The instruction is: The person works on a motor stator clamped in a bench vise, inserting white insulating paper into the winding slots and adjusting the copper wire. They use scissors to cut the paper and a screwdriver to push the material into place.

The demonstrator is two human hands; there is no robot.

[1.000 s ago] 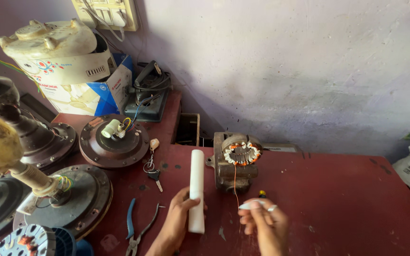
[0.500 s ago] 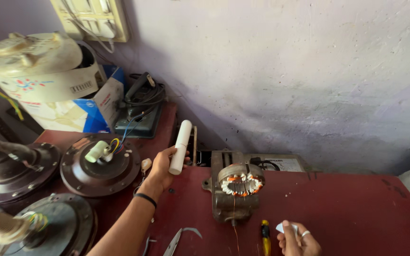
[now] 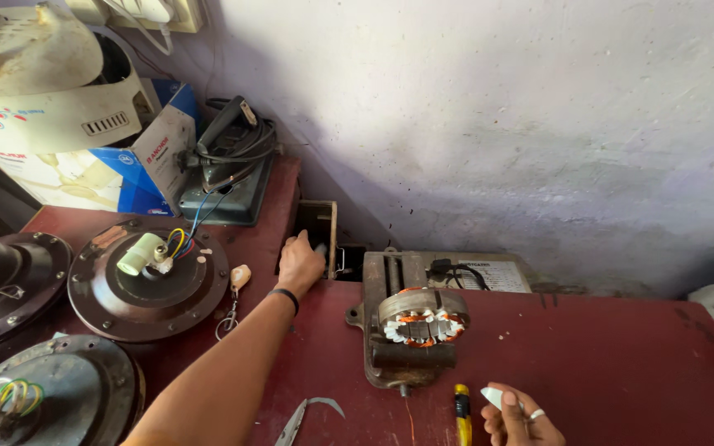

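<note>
My left hand [image 3: 300, 263] reaches across the red table [image 3: 621, 372] to a small open wooden box [image 3: 319, 230] by the wall. Its fingers curl at the box's opening, with a small pale tip showing just past them. The white tube from earlier is out of sight. My right hand [image 3: 521, 415] rests low at the front edge, pinching a small white piece [image 3: 492, 397] between thumb and fingers. A copper-wound motor stator [image 3: 420, 316] sits on a metal base [image 3: 373, 285] between the two hands.
A yellow-handled screwdriver [image 3: 461, 408] and grey pliers [image 3: 303, 415] lie near the front. Dark round fan motor housings [image 3: 149, 281] fill the left side, with a key bunch [image 3: 234, 289] beside them. A clothes iron [image 3: 233, 140] and blue carton [image 3: 154, 161] stand behind.
My left hand carried the white tube from the table's front up to the wooden box by the wall, where the tube is now out of sight. The right hand stayed low with its white piece.
</note>
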